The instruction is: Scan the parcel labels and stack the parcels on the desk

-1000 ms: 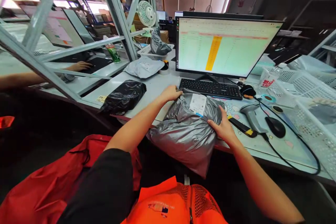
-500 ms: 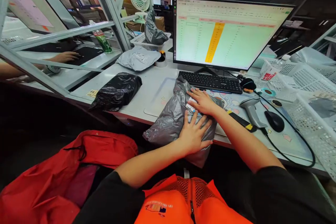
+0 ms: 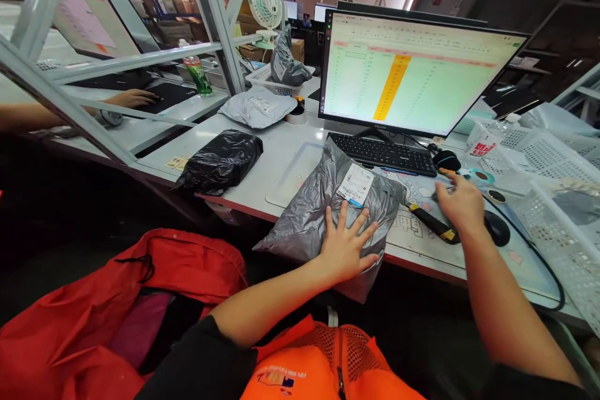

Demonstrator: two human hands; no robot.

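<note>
My left hand [image 3: 345, 244] lies flat with fingers spread on a grey plastic mailing bag [image 3: 304, 219]. The bag rests on the desk's front edge and hangs partly over it. A white shipping label [image 3: 356, 184] with a barcode shows just above my left fingertips. Over to the right, my right hand [image 3: 462, 203] has its fingers curled round a grey barcode scanner [image 3: 437, 195], which it mostly hides. Near that hand are a black and yellow box cutter [image 3: 432, 222] and a black mouse [image 3: 497, 228].
Behind the bag stand a keyboard [image 3: 382, 153] and a monitor [image 3: 417, 75]. Left on the desk lie a black parcel [image 3: 220, 159], a pale grey parcel [image 3: 257, 106] and a tape roll [image 3: 296, 114]. White baskets [image 3: 553, 219] border the right side. A co-worker's hand [image 3: 134, 98] shows beyond the metal frame.
My right hand has left the bag and moved right to the barcode scanner, uncovering the label. My left hand stays on the bag. The view has tilted slightly up.
</note>
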